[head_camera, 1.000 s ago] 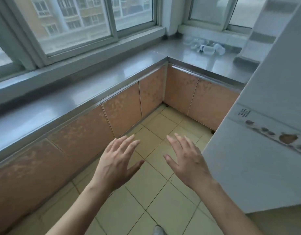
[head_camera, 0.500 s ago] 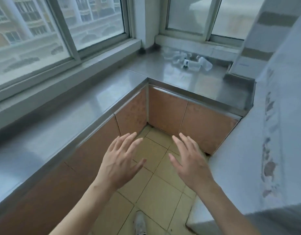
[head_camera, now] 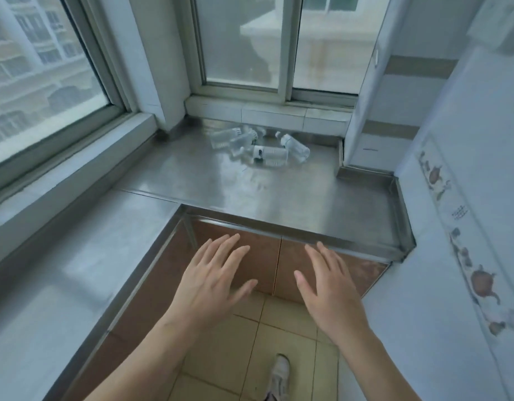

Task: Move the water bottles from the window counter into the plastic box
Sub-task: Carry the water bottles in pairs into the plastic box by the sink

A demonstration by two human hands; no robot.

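Water bottles [head_camera: 258,147] lie in loose heap at back of steel bench [head_camera: 279,192], under window; plastic box not in view; left hand [head_camera: 209,282] and right hand [head_camera: 328,287] empty, fingers spread, short of bench edge, well apart from heap; advice: reach over edge, take outermost bottle by mid-body, one per grip; round bottles likely roll.

Windows [head_camera: 279,41]: you have two sliding panes ahead, a larger one to your left | Cabinet doors [head_camera: 267,264]: brown, shut, under the steel edge | Floor [head_camera: 244,351]: beige tiles, your white shoe [head_camera: 279,371] on them | Wall [head_camera: 452,227]: white tiles at your right, teapot-pattern border strip [head_camera: 478,282].
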